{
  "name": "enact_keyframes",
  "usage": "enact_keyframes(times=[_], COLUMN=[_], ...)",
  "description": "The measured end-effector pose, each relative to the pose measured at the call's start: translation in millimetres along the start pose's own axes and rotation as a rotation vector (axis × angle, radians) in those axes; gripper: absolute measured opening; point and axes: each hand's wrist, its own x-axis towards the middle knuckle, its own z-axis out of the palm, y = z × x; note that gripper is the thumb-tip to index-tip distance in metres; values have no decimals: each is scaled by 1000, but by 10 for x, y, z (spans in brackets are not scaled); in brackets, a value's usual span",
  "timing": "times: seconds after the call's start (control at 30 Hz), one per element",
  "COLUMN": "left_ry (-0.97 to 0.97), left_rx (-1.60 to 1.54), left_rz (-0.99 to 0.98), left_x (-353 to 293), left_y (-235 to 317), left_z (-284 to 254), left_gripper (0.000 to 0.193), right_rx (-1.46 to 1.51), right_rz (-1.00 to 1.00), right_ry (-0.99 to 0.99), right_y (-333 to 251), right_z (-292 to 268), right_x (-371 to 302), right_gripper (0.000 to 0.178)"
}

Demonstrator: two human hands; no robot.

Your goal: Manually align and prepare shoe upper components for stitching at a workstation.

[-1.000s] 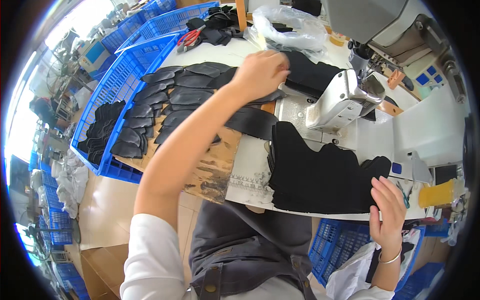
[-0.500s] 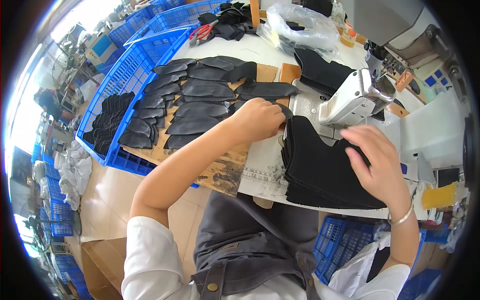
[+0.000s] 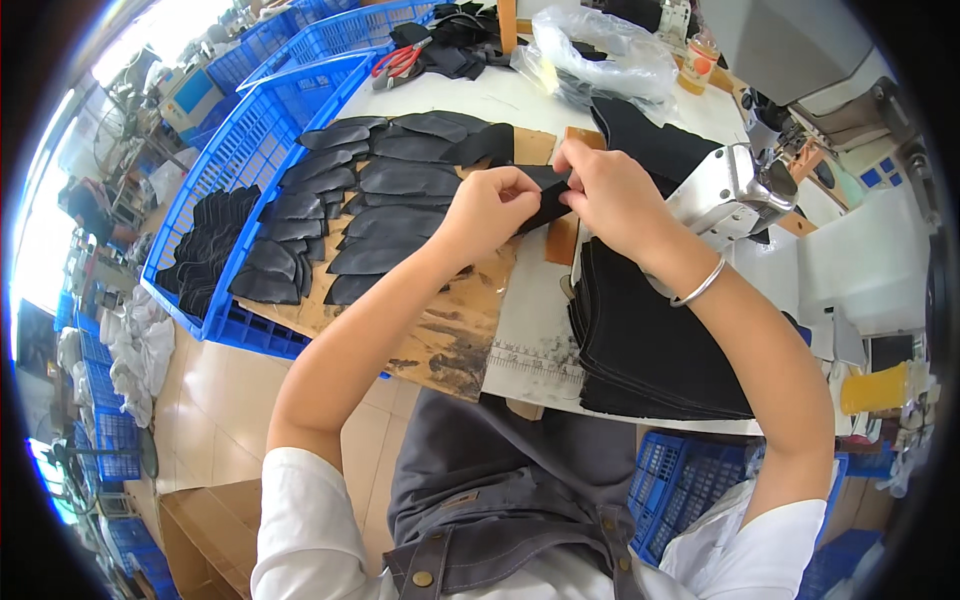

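Note:
Between my two hands is a small black cut piece (image 3: 543, 207), raised above the table and pinched at both ends. My left hand (image 3: 492, 208) closes on its left end, and my right hand (image 3: 612, 197) grips the upper right end with bent fingers. Rows of curved black pieces (image 3: 408, 179) lie overlapped on the wooden board (image 3: 455, 330) to the left. A stack of larger black panels (image 3: 660, 335) lies below my right forearm. The white sewing machine head (image 3: 728, 190) stands just right of my right hand, partly hidden by it.
A blue crate (image 3: 215, 315) at the left holds stacked black pieces (image 3: 212, 240). Red-handled cutters (image 3: 402, 58), a clear plastic bag (image 3: 600, 55) and a bottle (image 3: 697, 65) are at the back. More black panels (image 3: 645, 140) lie behind the machine.
My right hand has moved left and up from the panel stack to take the small black piece's other end. My left hand has shifted slightly left with the piece, lifting it.

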Motion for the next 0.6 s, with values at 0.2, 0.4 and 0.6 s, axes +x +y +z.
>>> enact_keyframes(times=[0.2,0.4,0.6], left_ry=[65,-43,-21], left_rx=[-209,-481,-207], left_rz=[-131,-142,-104], left_x=[11,-58,-16], left_y=[30,106,219], left_z=[-95,-172,-183], left_gripper=[15,16,24], right_rx=[-20,87,74], right_rz=[-199,-200,-213], right_ry=[211,282,264], right_y=[-40,-20,-88], right_z=[94,97,33], right_x=[47,153,84], right_gripper=[27,30,30])
